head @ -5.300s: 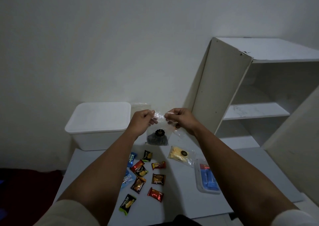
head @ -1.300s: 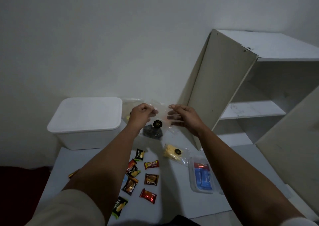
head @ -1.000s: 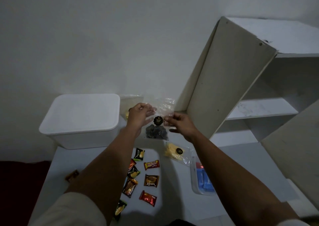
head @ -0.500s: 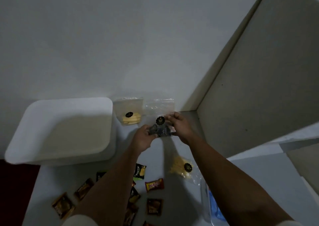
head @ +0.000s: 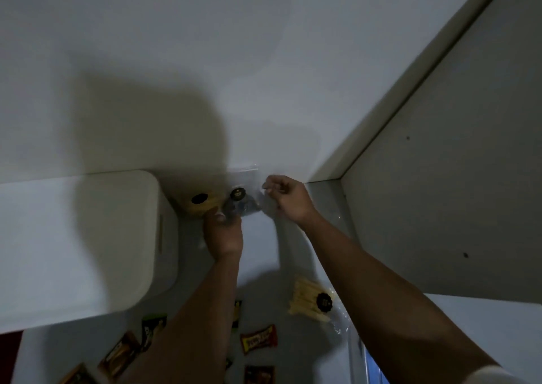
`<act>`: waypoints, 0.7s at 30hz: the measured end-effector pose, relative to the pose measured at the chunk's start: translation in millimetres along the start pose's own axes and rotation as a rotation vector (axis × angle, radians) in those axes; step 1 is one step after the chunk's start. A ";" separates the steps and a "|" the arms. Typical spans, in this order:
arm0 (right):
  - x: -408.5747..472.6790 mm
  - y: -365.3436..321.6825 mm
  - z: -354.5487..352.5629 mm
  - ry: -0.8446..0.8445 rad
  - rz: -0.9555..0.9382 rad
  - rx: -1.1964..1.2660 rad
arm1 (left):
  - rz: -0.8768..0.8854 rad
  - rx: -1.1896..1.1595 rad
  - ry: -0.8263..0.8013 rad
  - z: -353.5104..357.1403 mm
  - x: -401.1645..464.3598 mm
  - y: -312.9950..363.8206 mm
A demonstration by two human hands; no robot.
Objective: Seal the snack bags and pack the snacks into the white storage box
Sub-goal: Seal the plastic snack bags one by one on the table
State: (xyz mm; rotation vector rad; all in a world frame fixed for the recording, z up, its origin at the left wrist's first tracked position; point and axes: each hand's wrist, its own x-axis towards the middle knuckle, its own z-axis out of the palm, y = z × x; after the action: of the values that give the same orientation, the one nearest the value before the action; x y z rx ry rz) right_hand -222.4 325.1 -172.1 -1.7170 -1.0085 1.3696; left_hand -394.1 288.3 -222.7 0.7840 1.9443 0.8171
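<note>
A clear bag of dark snacks [head: 242,202] with a black round sticker stands against the back wall. My left hand [head: 223,234] grips its bottom edge from below. My right hand [head: 286,199] pinches its upper right edge with curled fingers. Just left of it a clear bag of yellow snacks [head: 202,203] leans on the wall, touching the white storage box [head: 88,237], which has its lid on. Another bag of yellow sticks [head: 308,300] lies flat on the table under my right forearm. Several small wrapped candies [head: 258,339] lie near the front.
The side panel of a white shelf unit [head: 440,178] rises close on the right. A clear container with blue contents [head: 370,364] sits at the lower right edge. The wall is directly behind the bags. More candies [head: 120,354] lie below the box.
The camera has moved closer and tilted down. Both hands carried the dark snack bag from mid-air back to the wall and set it beside the leaning yellow bag.
</note>
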 end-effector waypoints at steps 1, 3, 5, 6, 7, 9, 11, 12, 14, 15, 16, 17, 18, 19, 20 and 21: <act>-5.0 4.9 -7.5 0.057 -0.016 -0.049 | -0.003 -0.002 -0.021 3.5 -0.9 -6.2; -17.3 12.9 -28.7 0.214 0.009 -0.103 | 0.021 0.004 -0.098 12.5 -13.0 -6.9; -30.7 21.5 -54.3 0.423 0.078 -0.275 | 0.050 0.006 -0.174 20.1 -33.1 4.7; -36.5 28.3 -67.2 0.488 0.122 -0.369 | 0.070 0.033 -0.226 26.0 -38.7 8.1; -40.1 37.9 -78.8 0.519 0.175 -0.413 | 0.105 0.078 -0.283 32.5 -44.1 12.3; -41.8 56.1 -90.7 0.512 0.332 -0.422 | 0.189 0.187 -0.384 44.2 -52.2 20.8; -38.3 78.2 -92.4 0.455 0.493 -0.408 | 0.284 0.325 -0.456 55.2 -55.6 25.6; -36.7 88.6 -92.5 0.436 0.543 -0.363 | 0.340 0.420 -0.487 58.5 -57.0 27.0; -35.7 99.1 -92.3 0.405 0.585 -0.205 | 0.436 0.553 -0.551 64.8 -54.0 26.2; -36.5 100.4 -92.0 0.370 0.579 -0.141 | 0.453 0.589 -0.581 67.3 -50.3 23.8; -38.1 101.3 -91.8 0.330 0.570 -0.100 | 0.451 0.603 -0.604 68.3 -48.8 22.5; -39.2 103.2 -91.8 0.314 0.554 -0.089 | 0.446 0.601 -0.615 68.3 -48.5 21.6; -42.1 102.1 -90.2 0.315 0.543 -0.101 | 0.441 0.599 -0.614 67.6 -49.6 22.4; -43.8 102.8 -89.2 0.326 0.519 -0.140 | 0.438 0.594 -0.613 66.9 -50.4 22.2; -43.6 105.0 -88.0 0.362 0.487 -0.191 | 0.438 0.592 -0.620 65.5 -52.8 23.2; -44.5 106.2 -87.3 0.407 0.442 -0.231 | 0.434 0.594 -0.630 63.6 -54.2 23.4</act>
State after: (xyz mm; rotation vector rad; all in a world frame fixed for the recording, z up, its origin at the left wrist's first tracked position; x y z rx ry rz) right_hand -127.6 233.2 -230.7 -2.3770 -0.5942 1.1112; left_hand -310.1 275.4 -205.4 1.6325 1.4463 0.1531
